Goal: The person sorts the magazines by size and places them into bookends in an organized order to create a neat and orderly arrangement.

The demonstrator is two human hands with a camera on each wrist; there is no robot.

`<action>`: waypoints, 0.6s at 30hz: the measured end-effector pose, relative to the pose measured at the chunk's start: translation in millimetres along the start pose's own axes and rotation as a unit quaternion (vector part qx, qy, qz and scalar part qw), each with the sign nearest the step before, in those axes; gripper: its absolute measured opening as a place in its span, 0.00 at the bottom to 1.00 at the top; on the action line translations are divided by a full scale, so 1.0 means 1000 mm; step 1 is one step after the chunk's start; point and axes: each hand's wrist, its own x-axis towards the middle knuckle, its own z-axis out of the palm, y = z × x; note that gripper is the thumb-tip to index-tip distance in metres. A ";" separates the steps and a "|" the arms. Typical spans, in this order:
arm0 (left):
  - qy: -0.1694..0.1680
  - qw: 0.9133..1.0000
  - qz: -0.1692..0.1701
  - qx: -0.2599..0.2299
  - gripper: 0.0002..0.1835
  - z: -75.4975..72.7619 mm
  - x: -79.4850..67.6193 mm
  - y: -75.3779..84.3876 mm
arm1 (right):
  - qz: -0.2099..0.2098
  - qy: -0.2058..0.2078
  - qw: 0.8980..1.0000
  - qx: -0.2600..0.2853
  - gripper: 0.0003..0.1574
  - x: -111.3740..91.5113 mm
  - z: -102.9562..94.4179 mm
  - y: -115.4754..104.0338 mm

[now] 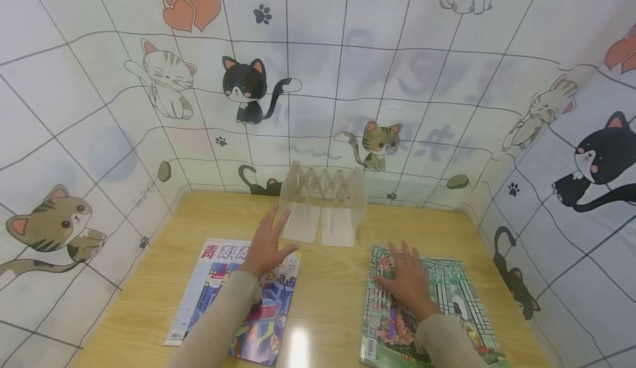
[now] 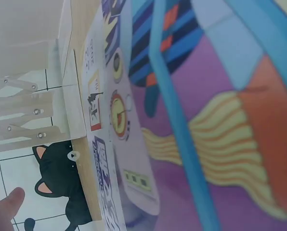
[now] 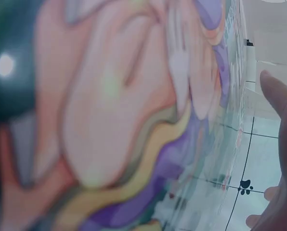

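Apparently at the reaching step, the left hand and right hand are spread wide, empty, over the blue magazine and green magazine on the table — contact is hard to tell — so gripping calls for curling under an edge.

My left sleeve, lower centre-left of head view: beige, plain, long, reaching my wrist. Right sleeve, lower right: matching beige, also wrist-length. Left grip and right grip: bare hands.
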 end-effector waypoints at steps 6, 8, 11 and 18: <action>-0.021 0.999 -0.016 -0.018 0.53 -0.007 0.005 0.000 | 0.031 -0.015 0.999 0.004 0.67 0.000 -0.006 0.004; -0.018 0.999 -0.012 -0.025 0.53 -0.007 0.007 -0.002 | 0.037 -0.013 0.999 0.001 0.67 0.000 -0.006 0.006; -0.011 1.000 -0.003 -0.029 0.53 -0.005 0.011 -0.006 | 0.047 -0.012 0.999 -0.004 0.68 0.000 -0.007 0.009; -0.039 0.997 -0.032 -0.058 0.52 -0.012 0.015 -0.005 | 0.070 -0.030 0.997 0.005 0.68 -0.004 -0.008 0.011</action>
